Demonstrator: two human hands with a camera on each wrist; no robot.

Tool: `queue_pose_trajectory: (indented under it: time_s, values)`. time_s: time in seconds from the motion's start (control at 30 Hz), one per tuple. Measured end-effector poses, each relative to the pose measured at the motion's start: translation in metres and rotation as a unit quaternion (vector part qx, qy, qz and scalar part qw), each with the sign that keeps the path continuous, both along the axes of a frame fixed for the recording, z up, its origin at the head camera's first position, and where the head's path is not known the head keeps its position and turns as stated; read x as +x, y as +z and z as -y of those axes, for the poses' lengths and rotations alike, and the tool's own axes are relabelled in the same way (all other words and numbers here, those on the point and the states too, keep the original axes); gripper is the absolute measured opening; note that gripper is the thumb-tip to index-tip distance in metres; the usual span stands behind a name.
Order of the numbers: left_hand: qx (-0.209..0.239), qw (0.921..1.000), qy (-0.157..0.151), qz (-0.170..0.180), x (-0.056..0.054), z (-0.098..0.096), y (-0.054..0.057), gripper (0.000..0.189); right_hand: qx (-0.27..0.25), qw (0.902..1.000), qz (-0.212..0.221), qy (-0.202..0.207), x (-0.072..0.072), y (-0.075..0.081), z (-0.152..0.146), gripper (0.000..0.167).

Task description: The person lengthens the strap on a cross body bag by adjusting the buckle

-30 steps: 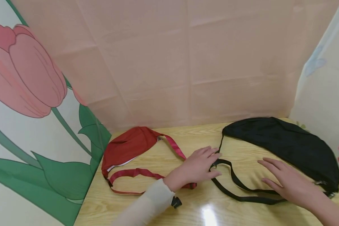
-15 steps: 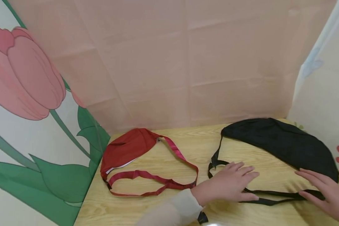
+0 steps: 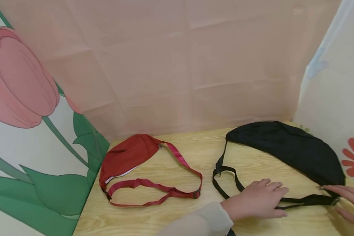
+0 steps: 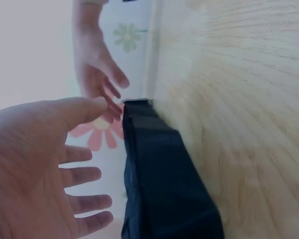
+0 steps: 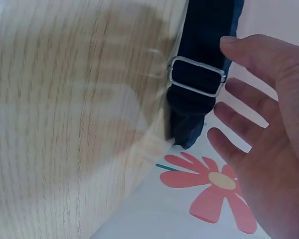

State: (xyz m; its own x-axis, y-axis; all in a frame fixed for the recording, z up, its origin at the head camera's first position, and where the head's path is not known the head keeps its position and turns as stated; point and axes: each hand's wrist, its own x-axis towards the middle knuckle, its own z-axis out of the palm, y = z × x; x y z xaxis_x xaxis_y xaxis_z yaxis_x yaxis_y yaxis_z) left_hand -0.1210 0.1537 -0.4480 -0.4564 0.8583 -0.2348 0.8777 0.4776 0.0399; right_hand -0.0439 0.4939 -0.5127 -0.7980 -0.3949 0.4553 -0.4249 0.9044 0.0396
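A black waist bag (image 3: 286,150) lies at the right of the wooden table, its black strap (image 3: 309,199) looping out in front. My left hand (image 3: 258,198) is spread low over the strap, palm down, and covers part of it. In the left wrist view, straight fingers extend beside the strap (image 4: 162,174) with nothing between them. My right hand (image 3: 351,203) reaches in at the bag's right end. There the thumb overlaps the strap's edge and the fingertips come close to a metal slider buckle (image 5: 197,74), without curling round either.
To the left lies a red waist bag (image 3: 129,155) with its own looped strap (image 3: 183,193). A pinkish sheet (image 3: 188,65) hangs behind the table (image 3: 129,223). Flower-printed panels stand at the left (image 3: 65,183) and right (image 3: 339,98).
Both hands have moved to the right, the left from the strap's left end to its middle, the right to the bag's right end. The front strap lies flatter; the view has shifted slightly.
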Motion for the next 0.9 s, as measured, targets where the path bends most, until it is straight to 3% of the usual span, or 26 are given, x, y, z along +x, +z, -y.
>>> queue_pose_trajectory:
  time_s: [0.33,0.53,0.67,0.9]
  values:
    - [-0.008,0.999,0.042,0.013,0.001,-0.026,-0.016,0.069,0.051,0.9901,0.102,-0.082,-0.003,-0.002,0.002,0.075]
    - [-0.012,0.998,0.062,0.008,0.003,-0.033,-0.023,0.066,0.037,0.9919,0.103,-0.064,-0.007,-0.007,0.004,0.072]
    - [-0.013,0.9972,0.073,0.012,0.005,-0.035,-0.027,0.055,0.051,0.9875,0.131,-0.073,-0.012,-0.008,0.002,0.062]
    - [0.01,0.9982,0.058,0.007,0.004,-0.029,-0.029,0.02,0.068,0.9638,0.227,-0.122,-0.019,-0.006,0.002,0.039]
